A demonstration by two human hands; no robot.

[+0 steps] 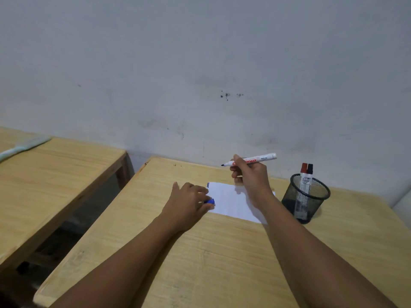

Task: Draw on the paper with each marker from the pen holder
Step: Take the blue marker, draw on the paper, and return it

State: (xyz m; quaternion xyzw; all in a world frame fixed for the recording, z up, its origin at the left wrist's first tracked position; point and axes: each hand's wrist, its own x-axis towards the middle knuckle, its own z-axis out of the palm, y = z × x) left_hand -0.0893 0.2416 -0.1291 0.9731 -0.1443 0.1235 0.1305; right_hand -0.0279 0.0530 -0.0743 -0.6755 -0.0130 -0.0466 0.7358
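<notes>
Setting: pale, scuffed wall (200,63) is being faced across a light wooden desk (200,252); a second wooden desk (55,174) is standing apart to the left.
Paper: a white rectangular sheet (231,201) is lying flat near the desk's far edge, with short dark strokes showing at its far left corner.
Left hand: the left hand (189,203) is being pressed, fingers curled, onto the sheet's left edge, likely to keep it from sliding; a small blue marker cap (210,201) is being pinched in its fingers, kept ready for recapping.
Right hand: the right hand (250,174) is closed around a white-barrelled, uncapped marker (251,161), which is being held above the sheet's far edge, tip pointing left and clear of the paper.
Holder: a black wire-mesh pen holder (307,201) is standing just right of the sheet, within easy reach, with a red-capped marker (303,174) and a black-capped marker (310,172) upright inside.
Stage: judged early, with those two markers probably unused.
</notes>
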